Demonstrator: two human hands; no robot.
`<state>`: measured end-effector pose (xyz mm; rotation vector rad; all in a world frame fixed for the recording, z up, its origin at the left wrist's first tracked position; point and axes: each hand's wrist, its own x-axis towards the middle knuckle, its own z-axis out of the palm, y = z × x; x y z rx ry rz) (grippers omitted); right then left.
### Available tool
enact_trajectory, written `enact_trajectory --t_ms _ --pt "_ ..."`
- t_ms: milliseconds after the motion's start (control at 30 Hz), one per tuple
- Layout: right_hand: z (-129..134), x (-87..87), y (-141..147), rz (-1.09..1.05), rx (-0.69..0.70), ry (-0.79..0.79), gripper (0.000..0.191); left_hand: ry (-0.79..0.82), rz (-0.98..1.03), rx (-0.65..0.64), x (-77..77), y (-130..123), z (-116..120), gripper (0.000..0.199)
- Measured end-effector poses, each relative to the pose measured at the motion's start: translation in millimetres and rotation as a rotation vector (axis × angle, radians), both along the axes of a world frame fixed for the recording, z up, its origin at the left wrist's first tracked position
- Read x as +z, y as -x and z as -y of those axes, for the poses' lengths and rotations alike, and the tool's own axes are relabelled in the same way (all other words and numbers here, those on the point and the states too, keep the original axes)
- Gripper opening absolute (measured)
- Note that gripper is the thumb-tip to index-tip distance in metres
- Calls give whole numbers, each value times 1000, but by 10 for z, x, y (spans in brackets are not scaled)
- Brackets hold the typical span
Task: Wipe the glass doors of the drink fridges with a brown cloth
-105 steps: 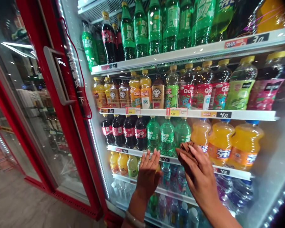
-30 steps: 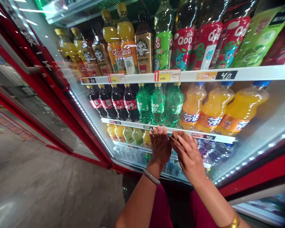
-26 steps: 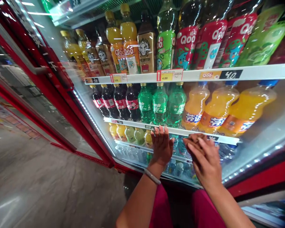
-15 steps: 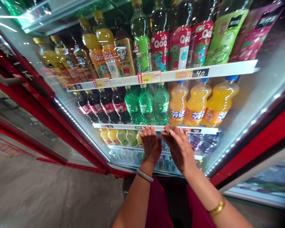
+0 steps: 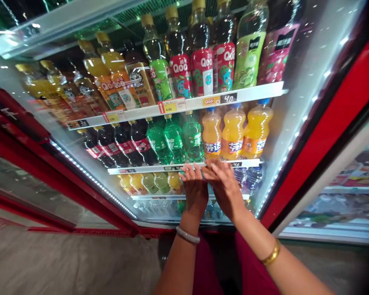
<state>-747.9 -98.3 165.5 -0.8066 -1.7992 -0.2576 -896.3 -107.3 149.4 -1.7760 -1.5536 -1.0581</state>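
Observation:
Both my hands are raised side by side, palms away from me, in front of a lit drinks cooler. My left hand (image 5: 195, 188) has its fingers stretched up at the white shelf edge (image 5: 147, 169), below the green soda bottles (image 5: 173, 141). Close to its right, my right hand (image 5: 223, 182) also has straight fingers, slightly blurred, below the orange soda bottles (image 5: 233, 131). Neither hand holds anything I can see. Whether the fingertips touch the shelf edge I cannot tell. Dark cola bottles (image 5: 140, 141) stand left of the green ones.
Above runs a shelf of Qoo juice bottles (image 5: 181, 71) with price tags (image 5: 172, 107). Lower down are yellow drink bottles (image 5: 137, 182) and purple-looking bottles (image 5: 254, 177). Red door frames (image 5: 322, 127) flank the cooler, with a grey floor (image 5: 80, 262) beneath.
The view has turned, so the cooler's bottles and shelves sit further left and the cabinet at right shows more. My hands stay raised together, with fingers still extended.

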Motion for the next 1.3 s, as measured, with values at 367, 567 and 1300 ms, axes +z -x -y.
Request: enact_trajectory --t_ms 367,567,1300 --pt "-31 348 -556 -180 -183 -57 57 68 -44 10 76 -391 -125 81" --pt "30 -185 -468 58 -96 -39 58 16 -76 -50 13 -342 -143 75" --pt "72 -427 -836 -150 -159 39 50 15 -127 3 11 -344 -131 80"
